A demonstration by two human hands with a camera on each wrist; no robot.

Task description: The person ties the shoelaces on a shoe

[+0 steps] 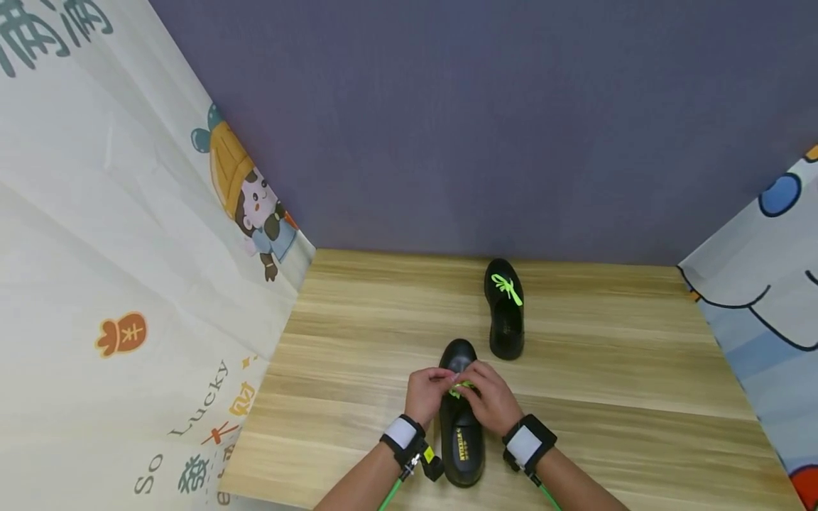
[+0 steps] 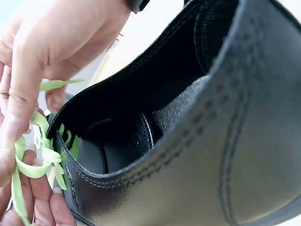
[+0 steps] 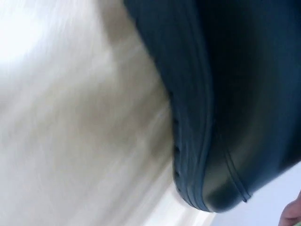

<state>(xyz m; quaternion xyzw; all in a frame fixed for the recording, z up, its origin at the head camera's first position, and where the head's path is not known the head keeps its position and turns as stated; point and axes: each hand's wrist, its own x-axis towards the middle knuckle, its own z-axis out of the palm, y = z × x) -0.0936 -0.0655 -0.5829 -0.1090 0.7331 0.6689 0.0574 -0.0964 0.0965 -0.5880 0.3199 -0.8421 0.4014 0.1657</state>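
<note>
A black leather shoe point(image 1: 459, 350) with yellow lettering on its insole lies toe-away on the wooden surface. Over its throat both hands meet at a bright green shoelace point(image 1: 463, 388). My left hand point(image 1: 424, 399) pinches the lace from the left side, and my right hand point(image 1: 493, 399) pinches it from the right. In the left wrist view, loops of the green lace point(image 2: 35, 169) bunch up by the eyelets between the fingers; a loose tip point(image 2: 56, 84) sticks out beneath the upper hand. The right wrist view shows mainly the shoe's side and sole point(image 3: 188, 122), blurred.
Another black shoe point(image 1: 508, 341), its green lace point(image 1: 506, 287) tied in a bow, stands farther back to the right. The wooden surface point(image 1: 613, 341) ends at a grey-purple wall point(image 1: 460, 128). Printed white curtains point(image 1: 128, 213) hang at both sides.
</note>
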